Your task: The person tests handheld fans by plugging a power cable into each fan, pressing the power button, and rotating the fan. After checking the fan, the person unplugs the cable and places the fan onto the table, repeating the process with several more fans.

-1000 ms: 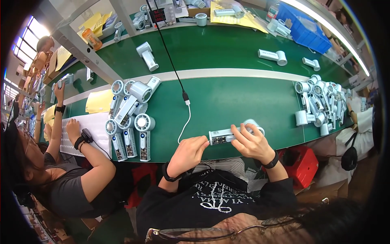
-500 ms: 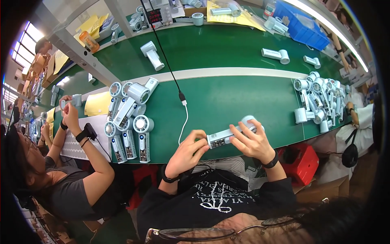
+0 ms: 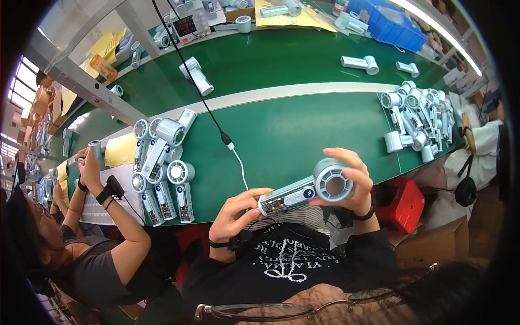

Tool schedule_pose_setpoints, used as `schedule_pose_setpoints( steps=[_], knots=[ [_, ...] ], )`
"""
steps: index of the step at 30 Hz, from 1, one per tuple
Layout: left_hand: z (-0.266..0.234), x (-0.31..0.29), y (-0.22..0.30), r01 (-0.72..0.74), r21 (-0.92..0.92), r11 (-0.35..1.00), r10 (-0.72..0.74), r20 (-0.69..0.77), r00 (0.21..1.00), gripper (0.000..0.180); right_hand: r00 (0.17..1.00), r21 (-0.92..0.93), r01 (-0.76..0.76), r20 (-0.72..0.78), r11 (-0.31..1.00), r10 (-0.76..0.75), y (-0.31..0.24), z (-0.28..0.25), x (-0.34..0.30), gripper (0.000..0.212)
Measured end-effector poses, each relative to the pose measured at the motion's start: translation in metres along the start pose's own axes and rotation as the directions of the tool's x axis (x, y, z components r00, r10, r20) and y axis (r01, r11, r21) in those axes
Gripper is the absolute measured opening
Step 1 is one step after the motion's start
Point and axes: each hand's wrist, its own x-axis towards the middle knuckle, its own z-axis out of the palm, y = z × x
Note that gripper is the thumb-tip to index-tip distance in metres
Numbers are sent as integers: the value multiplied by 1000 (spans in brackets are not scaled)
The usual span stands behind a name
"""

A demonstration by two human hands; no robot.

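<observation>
A pale blue handheld fan point(image 3: 295, 193) is held between my hands above the near table edge. Its round grille faces up, and a small round display on the handle is lit. An opening lower in the handle bares a circuit board. My left hand point(image 3: 234, 216) is closed on the handle's end, thumb at the near side. My right hand point(image 3: 357, 187) curls round the fan head, fingers over the far side and thumb below. A white cable point(image 3: 241, 169) runs down to my left hand; its lower end is hidden there.
Several similar fans point(image 3: 179, 172) are heaped at the left, and another heap point(image 3: 414, 116) lies at the right. A co-worker point(image 3: 108, 238) sits at my left. A black cord point(image 3: 208, 114) hangs across the green table point(image 3: 292, 130). A blue bin point(image 3: 387, 24) stands far right.
The fan has turned so its grille and lit display now show, and it is closer to me. My right hand has shifted from over the handle to round the head.
</observation>
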Motion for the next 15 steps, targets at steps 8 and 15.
schedule_pose_setpoints(
  steps=[8,15],
  knots=[
    [1,1,1,34,13,999,-35,43,998,18,997,247,-13,77,969,-7,12,3,-6,77],
    [6,0,-1,19,-51,999,-19,-7,1000,29,994,281,4,107,960,-36,14,4,-8,84]
  ],
)
